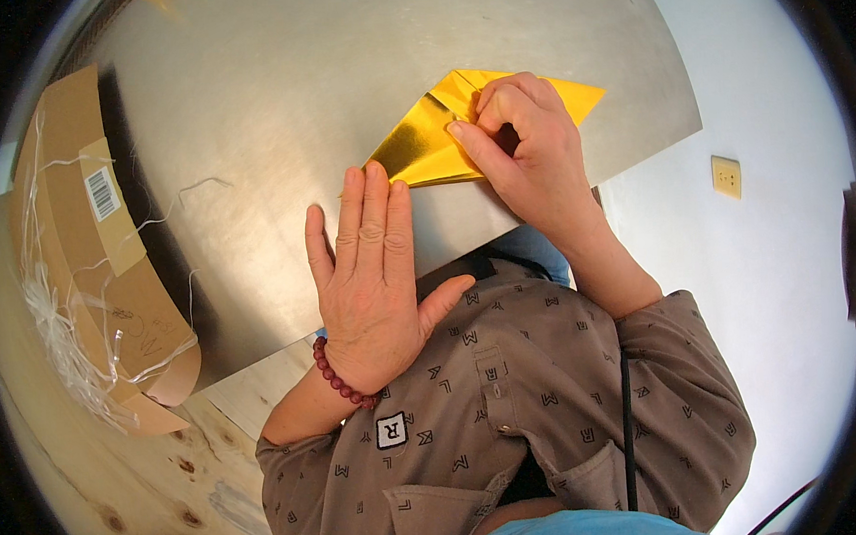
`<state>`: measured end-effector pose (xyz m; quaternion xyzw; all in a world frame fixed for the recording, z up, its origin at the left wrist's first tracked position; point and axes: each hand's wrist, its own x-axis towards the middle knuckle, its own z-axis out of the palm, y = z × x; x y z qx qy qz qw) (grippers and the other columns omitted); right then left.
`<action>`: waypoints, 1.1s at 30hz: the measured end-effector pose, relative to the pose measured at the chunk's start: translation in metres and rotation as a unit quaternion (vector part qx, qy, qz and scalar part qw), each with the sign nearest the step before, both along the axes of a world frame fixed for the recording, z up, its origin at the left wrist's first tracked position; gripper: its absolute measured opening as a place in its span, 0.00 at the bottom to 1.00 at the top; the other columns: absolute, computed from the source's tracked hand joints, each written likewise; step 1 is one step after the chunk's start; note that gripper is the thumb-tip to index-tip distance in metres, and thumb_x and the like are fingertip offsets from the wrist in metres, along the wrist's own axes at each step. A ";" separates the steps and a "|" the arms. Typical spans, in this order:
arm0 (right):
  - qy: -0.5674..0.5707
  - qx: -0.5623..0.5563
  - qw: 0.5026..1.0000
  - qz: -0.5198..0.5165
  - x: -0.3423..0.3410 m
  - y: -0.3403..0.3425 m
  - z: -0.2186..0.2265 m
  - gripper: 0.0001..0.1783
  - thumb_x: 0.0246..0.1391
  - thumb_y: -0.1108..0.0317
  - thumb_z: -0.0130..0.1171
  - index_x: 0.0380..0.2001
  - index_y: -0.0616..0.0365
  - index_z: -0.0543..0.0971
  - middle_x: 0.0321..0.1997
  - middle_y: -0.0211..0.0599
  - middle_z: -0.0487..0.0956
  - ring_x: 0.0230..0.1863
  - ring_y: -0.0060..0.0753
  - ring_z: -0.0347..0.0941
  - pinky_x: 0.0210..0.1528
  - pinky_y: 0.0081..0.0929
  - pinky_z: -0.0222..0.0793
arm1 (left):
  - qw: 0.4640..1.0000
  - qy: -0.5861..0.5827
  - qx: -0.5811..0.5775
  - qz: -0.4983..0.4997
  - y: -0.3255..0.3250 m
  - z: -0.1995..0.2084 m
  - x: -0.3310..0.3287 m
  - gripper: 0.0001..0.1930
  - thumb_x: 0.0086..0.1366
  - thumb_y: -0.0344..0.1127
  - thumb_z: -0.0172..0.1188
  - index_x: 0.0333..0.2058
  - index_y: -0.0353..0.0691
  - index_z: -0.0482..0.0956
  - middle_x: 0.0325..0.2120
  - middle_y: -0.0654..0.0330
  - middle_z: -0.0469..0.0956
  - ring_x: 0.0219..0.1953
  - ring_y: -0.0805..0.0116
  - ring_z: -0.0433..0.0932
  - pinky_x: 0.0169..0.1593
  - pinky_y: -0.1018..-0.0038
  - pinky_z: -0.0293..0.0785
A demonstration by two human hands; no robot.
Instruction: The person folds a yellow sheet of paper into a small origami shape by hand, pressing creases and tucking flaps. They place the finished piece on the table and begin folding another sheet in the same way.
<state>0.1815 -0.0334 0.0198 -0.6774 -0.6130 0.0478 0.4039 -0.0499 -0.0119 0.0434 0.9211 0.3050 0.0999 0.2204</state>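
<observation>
A folded sheet of shiny gold paper (414,145) lies near the front edge of the metal table, pointed at its left and right ends. My left hand (367,270) is open and flat, with its fingertips on the paper's left point and the thumb spread out over the table edge. Over the right half of the paper, my right hand (532,141) has its fingers curled and its thumb set down on the gold surface. The curled fingers hide part of the folds, so their exact grip on the paper is partly covered.
A brown cardboard box (77,204) with a barcode label stands at the table's left side, with white plastic strings (58,337) hanging over it. The metal tabletop (345,53) stretches away in front. A wall socket (727,177) is on the white wall at right.
</observation>
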 end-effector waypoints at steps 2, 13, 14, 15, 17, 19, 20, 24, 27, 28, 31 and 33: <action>0.005 -0.004 1.000 -0.001 0.000 0.000 0.000 0.17 0.49 0.72 0.72 0.24 0.56 0.69 0.27 0.36 0.74 0.33 0.47 0.70 0.36 0.41 0.65 | 1.000 0.005 0.001 0.001 0.000 0.000 0.000 0.52 0.60 0.59 0.70 0.72 0.28 0.60 0.75 0.42 0.57 0.78 0.45 0.52 0.76 0.40 0.41; -0.009 0.000 1.000 0.005 0.000 0.000 0.000 0.16 0.49 0.72 0.71 0.25 0.56 0.70 0.27 0.37 0.74 0.32 0.47 0.70 0.36 0.41 0.65 | 1.000 0.011 0.006 0.001 0.000 0.000 0.000 0.51 0.61 0.58 0.69 0.72 0.28 0.59 0.75 0.42 0.57 0.78 0.46 0.53 0.76 0.41 0.40; -0.009 0.001 1.000 0.007 0.000 0.001 0.000 0.16 0.50 0.72 0.71 0.25 0.56 0.70 0.27 0.37 0.73 0.32 0.47 0.70 0.36 0.41 0.65 | 1.000 0.010 0.009 0.002 0.000 -0.001 0.000 0.51 0.61 0.58 0.69 0.72 0.28 0.60 0.75 0.42 0.57 0.78 0.46 0.53 0.76 0.41 0.40; -0.007 0.003 1.000 0.008 0.001 0.001 0.000 0.16 0.50 0.73 0.71 0.25 0.56 0.70 0.27 0.37 0.73 0.32 0.47 0.70 0.36 0.41 0.64 | 1.000 0.005 0.008 0.002 0.000 -0.001 0.000 0.51 0.61 0.58 0.68 0.72 0.28 0.60 0.75 0.42 0.57 0.78 0.46 0.53 0.76 0.41 0.40; -0.004 0.006 1.000 0.009 0.001 0.001 -0.001 0.15 0.50 0.73 0.71 0.25 0.56 0.70 0.27 0.37 0.73 0.32 0.47 0.70 0.36 0.41 0.64 | 1.000 0.007 0.011 0.004 0.000 -0.001 0.000 0.51 0.62 0.58 0.68 0.72 0.28 0.60 0.75 0.42 0.58 0.78 0.46 0.53 0.76 0.41 0.40; 0.001 0.009 1.000 0.010 0.000 0.001 -0.001 0.15 0.50 0.73 0.71 0.24 0.56 0.70 0.27 0.37 0.73 0.32 0.47 0.70 0.35 0.41 0.64 | 1.000 0.006 0.013 0.005 -0.001 -0.001 0.000 0.50 0.62 0.58 0.68 0.72 0.28 0.60 0.74 0.42 0.58 0.78 0.46 0.53 0.76 0.41 0.40; 0.008 0.008 1.000 0.010 0.000 0.001 -0.001 0.15 0.50 0.73 0.71 0.24 0.56 0.70 0.27 0.37 0.73 0.31 0.47 0.70 0.35 0.41 0.64 | 1.000 0.005 0.014 0.005 -0.001 -0.001 0.000 0.50 0.62 0.58 0.68 0.72 0.28 0.60 0.74 0.42 0.58 0.78 0.46 0.53 0.76 0.42 0.40; 0.002 0.013 1.000 0.012 0.001 0.000 -0.001 0.15 0.50 0.73 0.71 0.24 0.56 0.71 0.27 0.37 0.73 0.32 0.47 0.70 0.36 0.41 0.64 | 1.000 0.008 0.015 0.007 -0.001 -0.001 0.001 0.50 0.62 0.58 0.68 0.72 0.28 0.61 0.74 0.43 0.58 0.78 0.46 0.54 0.76 0.42 0.40; 0.004 0.018 1.000 0.015 0.002 0.001 -0.002 0.15 0.50 0.73 0.71 0.24 0.56 0.71 0.27 0.37 0.74 0.32 0.47 0.70 0.36 0.41 0.64 | 1.000 0.003 0.014 0.006 -0.001 -0.001 0.001 0.50 0.63 0.58 0.67 0.72 0.28 0.61 0.74 0.43 0.58 0.78 0.47 0.54 0.76 0.42 0.40; 0.005 0.018 1.000 0.015 0.002 0.001 -0.002 0.15 0.50 0.73 0.70 0.24 0.56 0.71 0.27 0.37 0.74 0.32 0.47 0.70 0.36 0.41 0.64 | 1.000 0.005 0.017 0.007 -0.001 -0.001 0.001 0.49 0.63 0.58 0.67 0.71 0.28 0.61 0.74 0.43 0.59 0.78 0.47 0.54 0.76 0.42 0.40; -0.003 0.028 0.999 0.016 0.002 0.001 -0.003 0.14 0.50 0.73 0.70 0.23 0.56 0.71 0.27 0.38 0.74 0.31 0.48 0.70 0.35 0.41 0.64 | 1.000 0.000 0.023 0.011 -0.001 -0.002 0.001 0.48 0.64 0.58 0.66 0.71 0.28 0.61 0.74 0.44 0.60 0.78 0.47 0.55 0.76 0.43 0.41; -0.006 0.030 0.999 0.018 0.002 0.000 -0.003 0.14 0.50 0.72 0.70 0.23 0.57 0.71 0.27 0.38 0.74 0.31 0.48 0.70 0.35 0.41 0.64 | 1.000 -0.004 0.027 0.014 -0.002 -0.002 0.001 0.47 0.65 0.58 0.66 0.71 0.28 0.62 0.73 0.44 0.61 0.78 0.47 0.55 0.76 0.43 0.42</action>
